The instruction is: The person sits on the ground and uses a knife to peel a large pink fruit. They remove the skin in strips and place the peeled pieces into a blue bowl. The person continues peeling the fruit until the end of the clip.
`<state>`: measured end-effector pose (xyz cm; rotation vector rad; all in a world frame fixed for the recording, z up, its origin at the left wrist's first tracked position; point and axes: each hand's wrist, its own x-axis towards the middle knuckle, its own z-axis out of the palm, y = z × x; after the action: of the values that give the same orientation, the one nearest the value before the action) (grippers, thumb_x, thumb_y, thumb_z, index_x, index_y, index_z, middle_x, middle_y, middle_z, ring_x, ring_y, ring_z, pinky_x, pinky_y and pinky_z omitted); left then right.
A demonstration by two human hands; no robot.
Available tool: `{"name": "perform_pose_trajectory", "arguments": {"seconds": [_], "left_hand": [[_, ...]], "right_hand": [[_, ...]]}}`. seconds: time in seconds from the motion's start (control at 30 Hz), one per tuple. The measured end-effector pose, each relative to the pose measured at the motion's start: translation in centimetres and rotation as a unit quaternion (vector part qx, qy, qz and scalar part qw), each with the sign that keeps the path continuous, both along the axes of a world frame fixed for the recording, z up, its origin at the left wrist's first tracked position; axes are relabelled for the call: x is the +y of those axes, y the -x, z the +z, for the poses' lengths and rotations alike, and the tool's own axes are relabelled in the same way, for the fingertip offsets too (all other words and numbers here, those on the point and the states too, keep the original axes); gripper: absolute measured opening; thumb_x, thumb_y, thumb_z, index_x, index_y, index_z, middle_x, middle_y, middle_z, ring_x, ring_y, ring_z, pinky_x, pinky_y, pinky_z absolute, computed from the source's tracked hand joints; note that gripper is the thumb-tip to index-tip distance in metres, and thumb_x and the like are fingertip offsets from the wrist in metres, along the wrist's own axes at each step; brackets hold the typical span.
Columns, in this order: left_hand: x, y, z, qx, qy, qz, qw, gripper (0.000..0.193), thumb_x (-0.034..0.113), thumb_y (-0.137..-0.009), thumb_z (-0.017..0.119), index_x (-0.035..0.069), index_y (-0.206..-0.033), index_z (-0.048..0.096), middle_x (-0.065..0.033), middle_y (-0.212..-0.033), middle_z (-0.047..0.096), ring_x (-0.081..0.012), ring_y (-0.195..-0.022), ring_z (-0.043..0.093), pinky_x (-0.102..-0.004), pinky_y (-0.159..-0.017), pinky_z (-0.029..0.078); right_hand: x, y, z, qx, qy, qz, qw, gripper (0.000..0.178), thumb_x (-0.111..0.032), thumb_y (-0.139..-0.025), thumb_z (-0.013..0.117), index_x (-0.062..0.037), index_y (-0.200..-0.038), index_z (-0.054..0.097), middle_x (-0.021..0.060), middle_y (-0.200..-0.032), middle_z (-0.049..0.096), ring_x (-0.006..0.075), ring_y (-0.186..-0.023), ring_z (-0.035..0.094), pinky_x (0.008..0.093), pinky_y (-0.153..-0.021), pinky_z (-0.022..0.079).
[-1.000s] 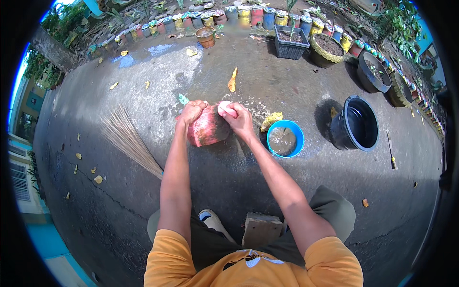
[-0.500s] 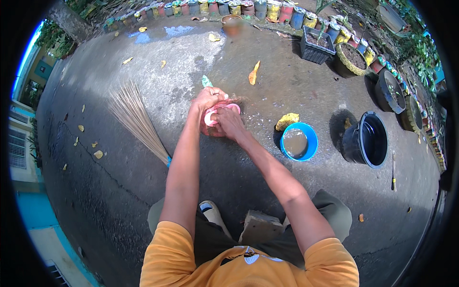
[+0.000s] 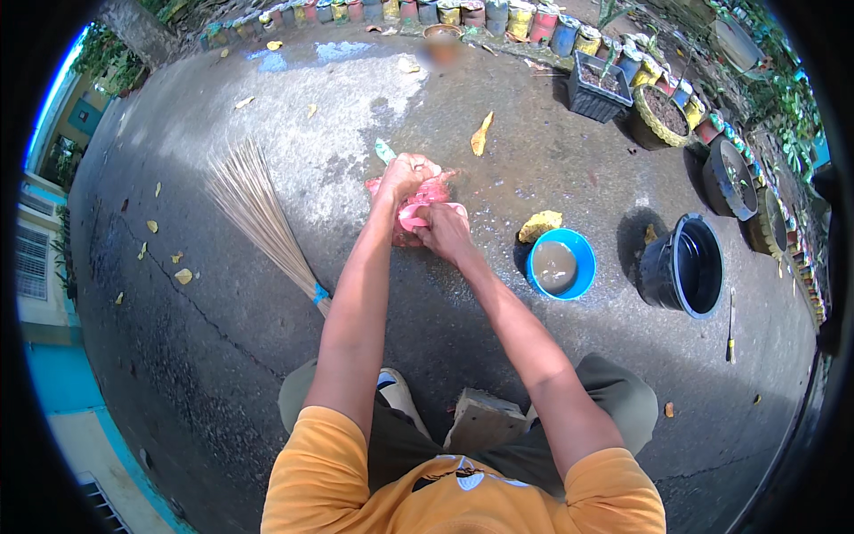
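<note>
Out in front of me, low over the wet concrete, my left hand (image 3: 410,175) is closed on the far end of a wet red thing (image 3: 434,192). Hands and forearms cover much of it, so its kind is unclear. My right hand (image 3: 447,233) wraps around a pink scrub brush (image 3: 411,216) and presses it against the near part of the red thing. Just beyond my left hand lies a small green piece (image 3: 384,151). Wet specks and suds dot the ground to the right of the hands.
A blue pail (image 3: 587,267) of murky water stands right, beside a yellowish lump (image 3: 540,225). Farther right are a black bucket (image 3: 658,271) and a knife (image 3: 731,329). A stick broom (image 3: 262,218) lies left. Potted plants (image 3: 599,89) and painted bottles (image 3: 520,20) edge the ground.
My right hand and the pink brush have shifted a little to the right over the red thing. My left hand has also moved slightly right, and more of the red surface shows.
</note>
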<state>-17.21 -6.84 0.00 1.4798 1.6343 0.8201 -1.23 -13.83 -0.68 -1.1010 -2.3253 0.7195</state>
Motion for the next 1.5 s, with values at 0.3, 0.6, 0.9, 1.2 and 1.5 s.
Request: {"name": "perform_pose_trajectory", "arguments": {"seconds": [0.3,0.6,0.9,1.2,1.5], "left_hand": [[0.2,-0.4,0.2,0.034,0.021,0.006,0.999,0.013,0.018,-0.085,0.07,0.006,-0.09,0.073,0.0002,-0.074,0.069,-0.0062,-0.065,0.057,-0.026,-0.06,0.047],[0.0,-0.1,0.0,0.033,-0.001,0.025,0.999,0.014,0.019,-0.085,0.069,0.005,-0.087,0.072,0.0025,-0.073,0.067,-0.0056,-0.064,0.054,-0.0251,-0.059,0.046],[-0.4,-0.2,-0.2,-0.006,-0.012,0.019,1.0,0.017,0.022,-0.084,0.072,0.005,-0.087,0.072,0.0029,-0.072,0.064,-0.0058,-0.065,0.053,-0.025,-0.06,0.045],[0.1,0.2,-0.5,0.028,0.008,0.012,1.0,0.023,0.026,-0.082,0.072,0.005,-0.09,0.072,-0.0074,-0.08,0.071,-0.0145,-0.077,0.063,-0.0315,-0.075,0.049],[-0.2,-0.2,-0.4,-0.022,-0.028,0.008,0.999,0.016,0.02,-0.085,0.07,0.004,-0.086,0.07,0.0038,-0.073,0.062,-0.0069,-0.068,0.053,-0.0261,-0.063,0.045]], "right_hand": [[-2.4,1.2,0.1,-0.038,-0.049,0.127,0.99,0.022,-0.014,-0.072,0.068,-0.0111,-0.093,0.067,0.0107,-0.092,0.065,0.031,-0.09,0.062,0.046,-0.076,0.047],[0.2,-3.7,-0.2,0.074,0.073,-0.079,0.991,0.021,-0.017,-0.073,0.07,-0.0115,-0.093,0.07,0.01,-0.089,0.067,0.0298,-0.085,0.064,0.0427,-0.076,0.049],[-1.0,-5.4,-4.9,0.113,0.137,-0.062,0.982,0.022,-0.015,-0.071,0.072,-0.0117,-0.092,0.069,0.0095,-0.09,0.067,0.028,-0.087,0.064,0.0404,-0.082,0.047],[-3.8,-2.2,-4.6,0.089,-0.004,-0.013,0.996,0.019,-0.017,-0.073,0.069,-0.0113,-0.09,0.068,0.0076,-0.089,0.064,0.0285,-0.09,0.062,0.0411,-0.085,0.043],[-3.7,-4.6,-5.8,0.033,0.085,-0.042,0.995,0.025,-0.016,-0.072,0.072,-0.0106,-0.096,0.066,0.0103,-0.101,0.066,0.0295,-0.102,0.06,0.0392,-0.087,0.045]]}}
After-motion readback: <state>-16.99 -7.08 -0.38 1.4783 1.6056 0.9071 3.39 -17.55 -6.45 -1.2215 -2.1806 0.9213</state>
